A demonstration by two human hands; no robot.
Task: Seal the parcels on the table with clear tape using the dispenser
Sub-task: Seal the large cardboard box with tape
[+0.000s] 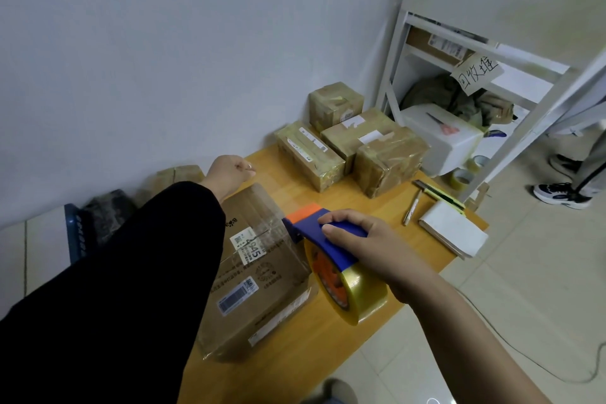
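Observation:
A brown cardboard parcel (259, 275) with printed labels lies on the wooden table (360, 207). My left hand (229, 172), in a black sleeve, grips the parcel's far top corner with its fingers curled over the edge. My right hand (364, 239) holds the blue and orange tape dispenser (319, 231) by its handle, the orange blade end against the parcel's right top edge. A big roll of clear tape (351, 289) sits in the dispenser, beside the parcel.
Several taped parcels (354, 141) stand at the table's far end. A pen (411, 207), a utility knife (439, 193) and a white notebook (454, 228) lie on the right. A white shelf rack (485, 102) and another person's feet (564, 193) are beyond.

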